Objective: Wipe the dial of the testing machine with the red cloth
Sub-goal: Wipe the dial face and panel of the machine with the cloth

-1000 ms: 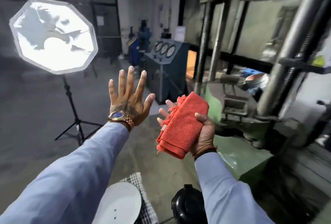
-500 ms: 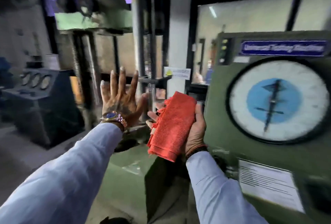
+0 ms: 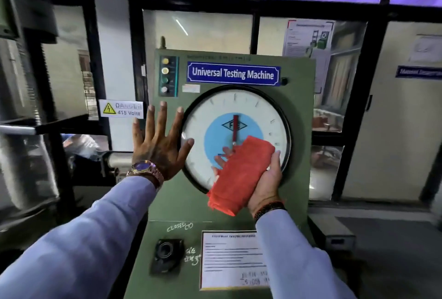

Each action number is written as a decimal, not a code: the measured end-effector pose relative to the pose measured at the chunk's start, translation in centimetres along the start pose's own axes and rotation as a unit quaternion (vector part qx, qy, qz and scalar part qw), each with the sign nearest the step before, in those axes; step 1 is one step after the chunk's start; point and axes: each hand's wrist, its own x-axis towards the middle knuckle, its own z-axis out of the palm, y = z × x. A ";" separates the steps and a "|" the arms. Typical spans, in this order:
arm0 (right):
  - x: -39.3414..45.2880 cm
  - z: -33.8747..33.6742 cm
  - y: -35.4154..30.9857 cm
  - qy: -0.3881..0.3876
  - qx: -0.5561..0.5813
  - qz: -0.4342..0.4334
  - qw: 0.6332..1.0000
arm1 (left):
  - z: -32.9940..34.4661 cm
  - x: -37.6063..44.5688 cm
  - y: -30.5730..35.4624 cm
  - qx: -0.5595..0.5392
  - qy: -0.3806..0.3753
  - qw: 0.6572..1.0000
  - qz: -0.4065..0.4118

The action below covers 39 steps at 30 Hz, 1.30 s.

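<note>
A green cabinet (image 3: 299,112) labelled Universal Testing Machine fills the middle of the view. Its round white dial (image 3: 258,117) has a blue centre and a red pointer standing upright. My right hand (image 3: 265,184) holds a folded red cloth (image 3: 239,174) in front of the dial's lower right part; whether the cloth touches the glass I cannot tell. My left hand (image 3: 160,145), with a wristwatch, is spread open at the dial's left rim, fingers pointing up, holding nothing.
A column of indicator lamps (image 3: 165,75) sits at the cabinet's upper left. A black knob (image 3: 166,251) and a printed sheet (image 3: 233,259) are on the lower panel. A "Danger 415 Volts" sign (image 3: 122,108) hangs to the left. Black-framed windows stand behind.
The view has swung right from the workshop floor to face the cabinet. Both hands now sit in front of the dial, the cloth over its lower right part.
</note>
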 end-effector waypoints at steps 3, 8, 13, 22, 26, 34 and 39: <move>3.1 -2.4 -3.1 0.060 -0.021 -0.027 0.998 | 3.7 2.7 2.0 -0.010 -0.014 1.000 -0.018; 9.0 -4.0 -5.9 0.172 -0.062 -0.099 0.978 | 10.0 7.0 3.2 -0.011 -0.011 1.000 -0.022; 17.4 -4.3 -7.6 0.245 -0.153 -0.177 0.941 | 16.5 12.2 3.1 -0.017 0.004 1.000 -0.012; 34.9 -5.9 -9.4 0.356 -0.654 -0.306 0.593 | 28.8 22.9 3.0 -0.036 0.060 0.997 0.031; 39.1 -7.5 -7.7 0.315 -0.802 -0.335 0.382 | 33.6 23.5 2.3 -0.007 0.125 0.991 0.037; 42.2 -7.5 -5.2 0.140 -0.837 -0.466 0.250 | 36.1 23.3 2.1 -0.029 0.166 0.986 -0.010; 40.4 -11.5 -8.8 0.120 -0.857 -0.457 0.205 | 36.1 21.7 1.2 -0.013 0.141 0.990 -0.020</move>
